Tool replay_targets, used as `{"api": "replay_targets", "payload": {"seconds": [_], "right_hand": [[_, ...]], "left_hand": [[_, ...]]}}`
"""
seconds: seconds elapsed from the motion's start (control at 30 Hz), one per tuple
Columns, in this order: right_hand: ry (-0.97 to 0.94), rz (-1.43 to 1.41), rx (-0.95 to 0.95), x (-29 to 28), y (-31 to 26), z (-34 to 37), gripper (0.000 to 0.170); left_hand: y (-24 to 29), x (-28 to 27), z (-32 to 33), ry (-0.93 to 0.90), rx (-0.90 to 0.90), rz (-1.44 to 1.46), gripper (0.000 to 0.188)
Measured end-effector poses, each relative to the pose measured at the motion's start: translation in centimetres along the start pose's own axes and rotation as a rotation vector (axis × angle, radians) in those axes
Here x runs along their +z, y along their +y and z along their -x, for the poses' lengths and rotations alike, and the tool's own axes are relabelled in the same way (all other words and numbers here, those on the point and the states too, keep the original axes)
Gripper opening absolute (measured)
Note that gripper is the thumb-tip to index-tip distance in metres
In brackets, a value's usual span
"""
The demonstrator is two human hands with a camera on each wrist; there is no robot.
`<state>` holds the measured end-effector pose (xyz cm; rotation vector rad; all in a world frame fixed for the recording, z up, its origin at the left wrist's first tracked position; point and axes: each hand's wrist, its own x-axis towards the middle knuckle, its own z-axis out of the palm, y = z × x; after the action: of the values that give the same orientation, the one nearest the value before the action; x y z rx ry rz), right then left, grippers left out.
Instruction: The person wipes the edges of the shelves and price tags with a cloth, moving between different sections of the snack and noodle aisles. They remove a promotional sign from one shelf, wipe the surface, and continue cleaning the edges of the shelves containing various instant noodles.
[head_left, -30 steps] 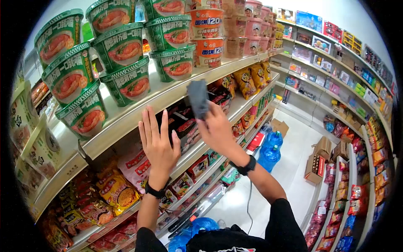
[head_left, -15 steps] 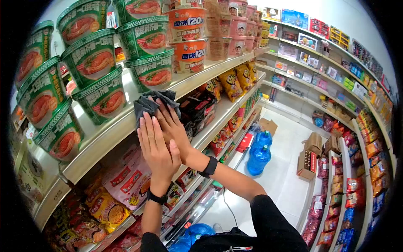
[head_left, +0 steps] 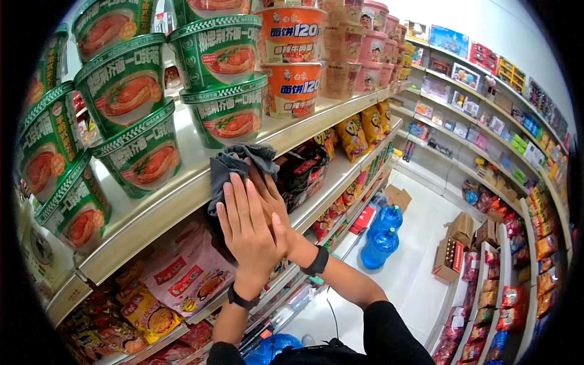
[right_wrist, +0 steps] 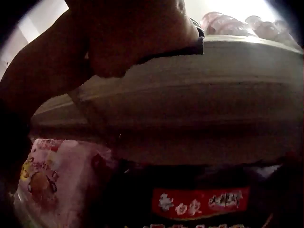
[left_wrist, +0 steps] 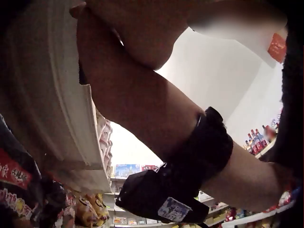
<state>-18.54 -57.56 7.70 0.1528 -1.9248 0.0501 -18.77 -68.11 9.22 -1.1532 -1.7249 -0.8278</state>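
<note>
Left hand (head_left: 254, 237) overlaps right hand (head_left: 275, 205) — cloth (head_left: 234, 164) beneath

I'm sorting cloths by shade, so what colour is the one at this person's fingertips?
The cloth is dark grey, seen best in the head view.

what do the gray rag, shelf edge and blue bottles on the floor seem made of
Rag: soft matte fabric, judging by its loose folds. Shelf edge: probably coated metal, given its smooth sheen. Blue bottles: likely plastic, with glossy highlights.
</note>
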Motion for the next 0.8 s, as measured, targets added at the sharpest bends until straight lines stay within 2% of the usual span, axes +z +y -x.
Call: {"api": "replay_targets", "payload": {"seconds": [0.13,0.43,0.57,0.7,0.77,0.8], "right_hand": [[-0.053,0.036,-0.004,0.3,0.7,0.7,0.055],[0.141,-0.258,-0.021,0.8,1.3,-0.4,0.054],[0.054,0.118,0.099,0.2,-1.9,-2.4,0.05],[0.121,0.0,0.107,0.4,-2.2,-2.4,0.049],[0.096,-0.231,0.17,-1.6,-3.4,-2.3,0.049],[0.119,-0.101,0.128,-0.3,-2.8,-2.2,0.05]], "left_hand": [[0.2,0.0,-0.6,0.008,-0.004,-0.036,0.069],[-0.7,-0.1,-0.3,-0.007,-0.057,-0.046,0.058],[-1.4,-0.2,-0.1,0.031,-0.036,-0.042,0.056],[-3.9,1.0,-0.4,0.106,0.094,-0.135,0.054],[-1.0,-1.3,-0.5,-0.009,-0.064,-0.053,0.053],[-1.3,-1.3,-0.8,0.016,-0.051,-0.038,0.053]]}}
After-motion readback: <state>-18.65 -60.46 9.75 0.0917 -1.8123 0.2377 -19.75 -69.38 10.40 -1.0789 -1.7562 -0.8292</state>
